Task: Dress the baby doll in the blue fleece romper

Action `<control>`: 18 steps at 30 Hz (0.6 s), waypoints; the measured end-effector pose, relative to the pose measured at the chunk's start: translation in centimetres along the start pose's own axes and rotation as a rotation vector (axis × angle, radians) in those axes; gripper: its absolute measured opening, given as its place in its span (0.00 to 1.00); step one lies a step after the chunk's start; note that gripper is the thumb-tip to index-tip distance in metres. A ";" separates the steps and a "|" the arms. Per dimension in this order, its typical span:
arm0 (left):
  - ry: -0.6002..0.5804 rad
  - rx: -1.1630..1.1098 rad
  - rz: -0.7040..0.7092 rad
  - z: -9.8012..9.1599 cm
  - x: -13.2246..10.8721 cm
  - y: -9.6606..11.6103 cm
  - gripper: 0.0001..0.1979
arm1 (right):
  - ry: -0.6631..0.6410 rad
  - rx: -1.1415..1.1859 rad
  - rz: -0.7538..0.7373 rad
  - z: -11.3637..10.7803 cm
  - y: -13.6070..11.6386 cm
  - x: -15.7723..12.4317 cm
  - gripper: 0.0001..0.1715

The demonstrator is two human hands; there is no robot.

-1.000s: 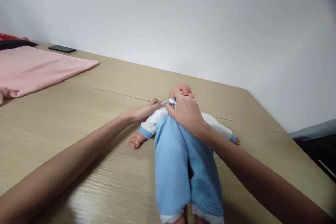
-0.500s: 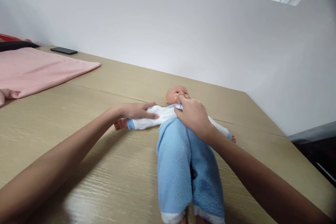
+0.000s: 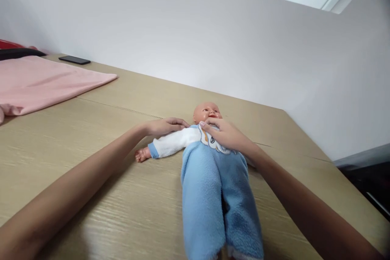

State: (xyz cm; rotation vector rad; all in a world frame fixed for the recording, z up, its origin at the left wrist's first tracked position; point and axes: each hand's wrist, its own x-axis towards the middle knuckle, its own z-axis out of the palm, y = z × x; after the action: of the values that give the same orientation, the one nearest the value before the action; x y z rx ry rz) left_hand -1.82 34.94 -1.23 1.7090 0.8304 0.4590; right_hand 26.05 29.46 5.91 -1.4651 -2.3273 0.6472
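A baby doll (image 3: pixel 210 158) lies on its back on the wooden table (image 3: pixel 122 101), head away from me. It wears a blue fleece suit with white sleeves and a printed bib patch on the chest. My left hand (image 3: pixel 166 126) rests with its fingers stretched flat on the doll's shoulder, above the white sleeve (image 3: pixel 172 144). My right hand (image 3: pixel 227 136) lies over the chest and far shoulder. Its thumb and fingertips are pinched on the collar just under the chin. The doll's other arm is hidden under my right wrist.
A pink cloth (image 3: pixel 39 83) lies spread at the far left of the table. Beyond it are a black phone (image 3: pixel 74 60) and a dark object (image 3: pixel 18 53) by the white wall. The table's right edge drops off near a dark area.
My right hand slid off the chest to the far side, uncovering the bib patch. My left hand moved from the sleeve up to the shoulder. The doll's arm now lies stretched out sideways.
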 end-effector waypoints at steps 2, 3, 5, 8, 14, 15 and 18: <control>-0.031 -0.063 0.002 -0.1 0.5 -0.5 0.21 | 0.023 0.055 -0.002 -0.7 0.6 -0.3 0.31; -0.039 -0.098 0.001 -0.1 0.6 -0.8 0.20 | 0.043 0.066 0.006 -1.1 1.0 -0.7 0.32; -0.043 -0.172 -0.001 0.0 0.9 -1.2 0.18 | 0.075 0.062 0.024 -2.0 1.7 -1.6 0.33; -0.012 -0.303 0.004 0.5 1.4 -2.1 0.15 | 0.054 0.048 0.038 -3.2 3.1 -3.6 0.30; 0.033 -0.592 -0.082 2.0 3.4 -2.8 0.15 | -0.050 0.143 0.087 -3.4 6.3 -8.3 0.27; 0.026 -0.625 -0.106 2.3 3.7 -2.6 0.16 | -0.061 0.169 0.095 -3.2 6.8 -9.0 0.27; -0.005 -0.668 -0.161 3.1 4.2 -1.7 0.16 | -0.011 0.228 0.100 -2.3 7.9 -10.5 0.26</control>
State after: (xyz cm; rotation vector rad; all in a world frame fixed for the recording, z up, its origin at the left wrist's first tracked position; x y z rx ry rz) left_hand 2.63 36.12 -4.29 1.0200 0.6992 0.5465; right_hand 37.66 23.45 3.45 -1.4806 -2.1168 0.9162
